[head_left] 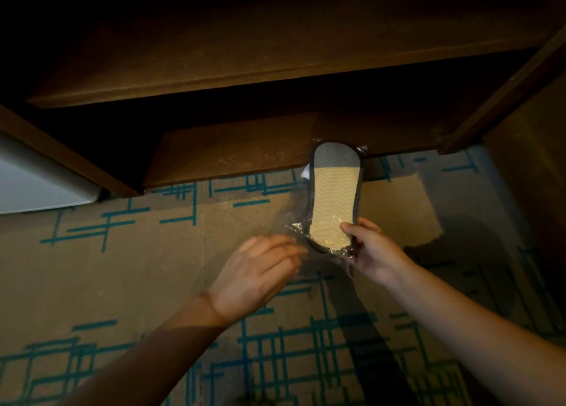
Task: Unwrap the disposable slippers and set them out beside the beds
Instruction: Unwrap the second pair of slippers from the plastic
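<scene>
Held out over a tan carpet (147, 252) crossed with teal lines, in dim light: a pale-yellow, ridged-sole disposable slipper (332, 203) edged in dark trim, sole up and still sealed in a clear, crinkled plastic wrapper (295, 231). Right hand (375, 251) pinched on the near end of the package, thumb across the sole and fingers tucked behind — closed firmly enough to carry the whole weight. Left hand (260, 271) half open, fingers loosely curled and blurred, fingertips at the slack left edge of the wrapper; contact with the film impossible to confirm. Long axis running away from the body, far end pointing toward a dark brown wooden shelf unit (245, 148) (a white appliance (33, 182) visible at far left). Loose plastic bulging left of the slipper, so nearer the left hand — likely the side to be pulled open while the right anchors the near end. Unwrapping not yet done; no bed in sight.
</scene>
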Tool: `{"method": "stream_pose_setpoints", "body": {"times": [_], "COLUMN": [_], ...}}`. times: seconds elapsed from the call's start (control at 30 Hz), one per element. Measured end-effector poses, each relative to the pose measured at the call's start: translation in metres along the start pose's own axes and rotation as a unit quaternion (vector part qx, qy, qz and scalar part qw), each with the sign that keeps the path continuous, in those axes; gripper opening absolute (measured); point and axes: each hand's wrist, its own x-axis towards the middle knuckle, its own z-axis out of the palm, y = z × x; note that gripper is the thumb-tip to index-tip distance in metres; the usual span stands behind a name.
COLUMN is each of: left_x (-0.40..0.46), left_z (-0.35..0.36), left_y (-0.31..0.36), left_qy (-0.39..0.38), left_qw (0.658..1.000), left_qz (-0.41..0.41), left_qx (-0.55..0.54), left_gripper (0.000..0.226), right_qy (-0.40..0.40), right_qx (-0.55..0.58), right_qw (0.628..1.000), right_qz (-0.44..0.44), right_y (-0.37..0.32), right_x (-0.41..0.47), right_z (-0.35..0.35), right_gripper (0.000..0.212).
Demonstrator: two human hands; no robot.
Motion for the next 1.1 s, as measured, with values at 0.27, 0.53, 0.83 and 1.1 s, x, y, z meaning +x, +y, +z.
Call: {"method": "stream_pose_setpoints", "body": {"times": [0.27,0.53,0.83,1.1], "left_x": [-0.042,0.008,0.009,0.003], "left_z": [0.012,-0.011,0.015,0.005], "left_y": [-0.020,-0.042,-0.028,-0.038], "left_qy": [-0.106,0.044,0.124,0.239], "left_qw": [0.924,0.489,0.438,0.314], "left_qz": [-0.314,-0.579,-0.660,-0.683], "left_qx": [-0.193,-0.651,-0.597,-0.615], "left_gripper": [0.012,0.044,0.015,0.016], "right_qy": [0.036,-0.111,-0.024,0.002], "right_qx": [-0.109,-0.305,-0.427,-0.428], "right_qw": [0.990,0.940,0.880,0.860], "right_qz": [-0.086,-0.105,-0.205,-0.277], "right_y": [-0.014,0.000,-0.002,0.018], "right_x": [-0.004,-0.020,-0.033,-0.045], "right_z": [-0.005,0.024,0.035,0.044], "right_gripper": [0.057,0.035,0.059,0.010]}}
